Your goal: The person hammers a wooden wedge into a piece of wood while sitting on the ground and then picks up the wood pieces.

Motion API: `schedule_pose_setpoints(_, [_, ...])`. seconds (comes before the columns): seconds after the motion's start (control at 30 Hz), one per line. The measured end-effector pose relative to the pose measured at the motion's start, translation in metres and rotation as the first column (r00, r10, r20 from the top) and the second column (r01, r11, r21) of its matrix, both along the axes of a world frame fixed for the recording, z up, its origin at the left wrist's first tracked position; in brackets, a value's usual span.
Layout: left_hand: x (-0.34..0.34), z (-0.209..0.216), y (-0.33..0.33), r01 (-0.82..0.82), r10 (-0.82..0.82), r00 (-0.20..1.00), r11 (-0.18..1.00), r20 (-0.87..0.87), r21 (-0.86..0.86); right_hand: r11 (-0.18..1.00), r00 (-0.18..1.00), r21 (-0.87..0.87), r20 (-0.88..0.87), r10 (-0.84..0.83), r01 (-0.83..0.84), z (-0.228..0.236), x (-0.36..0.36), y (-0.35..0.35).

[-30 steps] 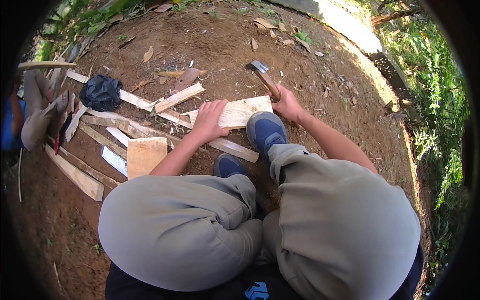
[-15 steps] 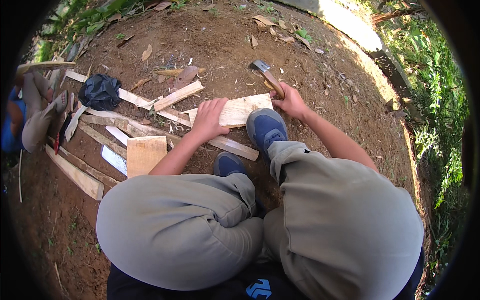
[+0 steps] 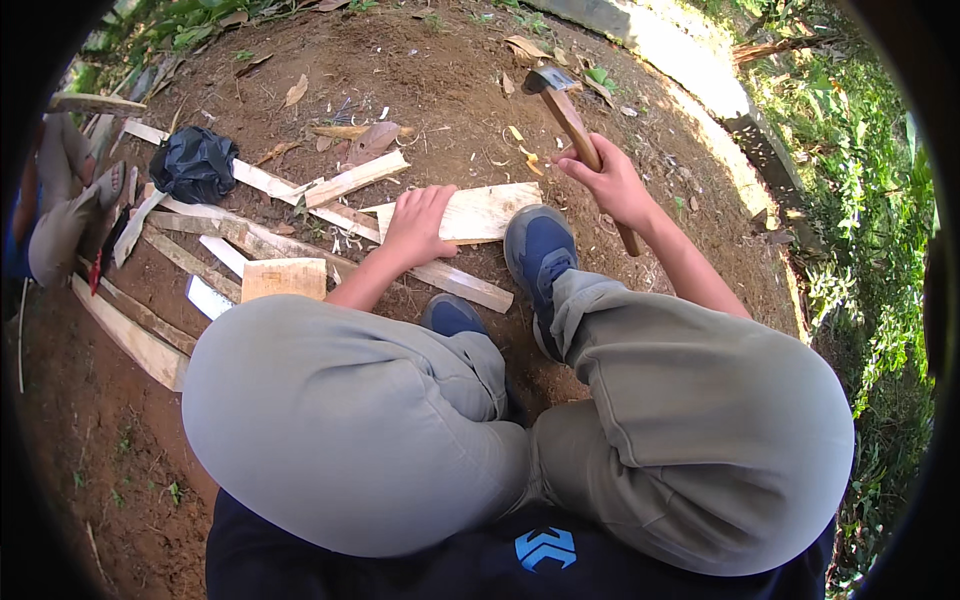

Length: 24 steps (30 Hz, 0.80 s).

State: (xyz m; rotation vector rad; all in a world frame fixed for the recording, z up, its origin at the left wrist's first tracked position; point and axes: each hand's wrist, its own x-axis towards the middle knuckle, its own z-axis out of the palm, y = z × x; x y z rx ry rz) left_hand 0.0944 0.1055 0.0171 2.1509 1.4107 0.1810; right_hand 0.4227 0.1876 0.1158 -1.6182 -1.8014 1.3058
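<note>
Left hand (image 3: 418, 228): I clasp the pale board (image 3: 492, 212) across its width.
Right hand (image 3: 612, 182): I grip the metal-headed tool (image 3: 572, 121), apart from the board.
Right shoe (image 3: 538, 243): at board's right end.

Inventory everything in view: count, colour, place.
tool: one, brown handle, upper middle
board: one, pale, centre
block: one, tan, left of board
flat piece: one, bluish white, left of block
wood strips: several, pale, left
bag: one, black, upper left
co-worker: one, greyish clothing, left edge
ground: one, reddish, throughout
leaves: several, brown, on ground
ledge: one, grey, upper right
plants: many, green, right edge
trousers: one, grey, lower middle
shirt: one, dark, bottom edge
shoes: two, blue, near board
left hand: one, holding board
right hand: one, holding tool
</note>
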Motion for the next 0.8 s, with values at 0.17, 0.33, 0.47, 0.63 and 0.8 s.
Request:
schedule_pose_setpoints(0.17, [-0.01,-0.001,-0.003,-0.004,0.005,1.0,1.0,-0.022,0.028,0.996,0.984,-0.085,0.174,0.024,-0.009,0.102,-0.001,-0.001])
schedule_pose_setpoints(0.33, [-0.001,-0.011,0.001,0.028,-0.029,0.999,0.997,0.024,0.069,0.996,0.942,0.078,0.336,0.014,-0.043,0.144,0.021,-0.013])
schedule_pose_setpoints(0.47, [-0.008,-0.012,0.002,0.031,-0.031,1.0,0.998,0.001,0.059,0.998,0.958,0.04,0.283,0.037,-0.05,0.16,0.016,-0.008])
schedule_pose_setpoints(0.63, [-0.005,-0.007,-0.001,0.025,-0.025,1.0,0.999,-0.003,0.024,0.993,0.956,0.062,0.283,0.083,-0.105,0.161,0.0,0.023])
schedule_pose_setpoints(0.8, [-0.015,-0.007,-0.007,0.007,-0.007,1.0,1.0,-0.012,0.028,0.94,0.867,0.038,0.4,0.298,-0.34,0.173,-0.027,0.074])
